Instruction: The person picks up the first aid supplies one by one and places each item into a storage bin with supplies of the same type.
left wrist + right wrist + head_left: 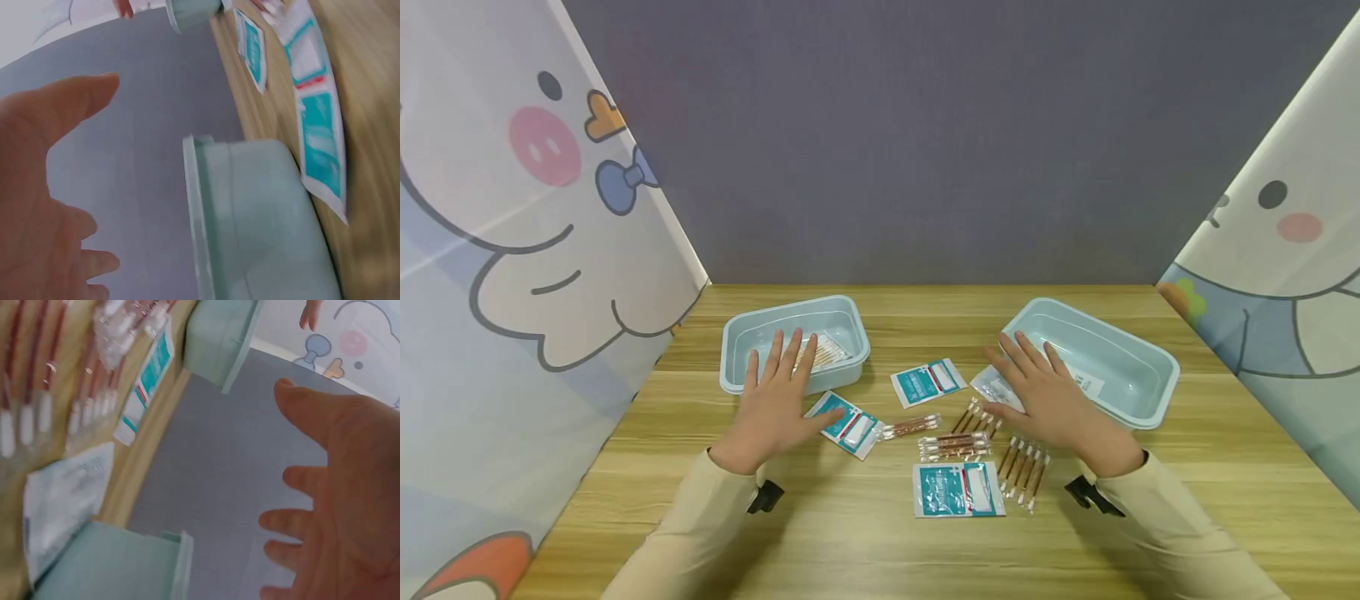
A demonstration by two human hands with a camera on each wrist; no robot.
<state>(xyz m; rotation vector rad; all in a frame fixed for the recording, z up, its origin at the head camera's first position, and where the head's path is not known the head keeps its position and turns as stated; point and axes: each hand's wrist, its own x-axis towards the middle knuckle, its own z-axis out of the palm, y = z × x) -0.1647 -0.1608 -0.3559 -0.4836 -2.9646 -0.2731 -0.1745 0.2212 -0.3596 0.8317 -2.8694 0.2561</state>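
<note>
My left hand (775,417) is held palm down with fingers spread, above the front of the left light-blue tray (730,358) and a teal-and-white packet (853,429). My right hand (1048,404) is likewise spread, over the near left side of the right light-blue tray (1161,400). Both hands hold nothing; each wrist view shows a bare palm beside a tray. Beneath the right fingers lies a whitish packet (992,383), partly covered. Several clear sleeves of brown-stick swabs (955,446) lie between the hands, including one fanned-out sleeve (1024,471) near the right wrist.
Another teal packet (927,382) lies between the trays, and one more (958,490) nearer the front. Inside the left tray sits a sleeve of pale-stick swabs (826,352). A white printed piece (1086,382) shows in the right tray. A grey panel (925,150) stands behind the wooden table.
</note>
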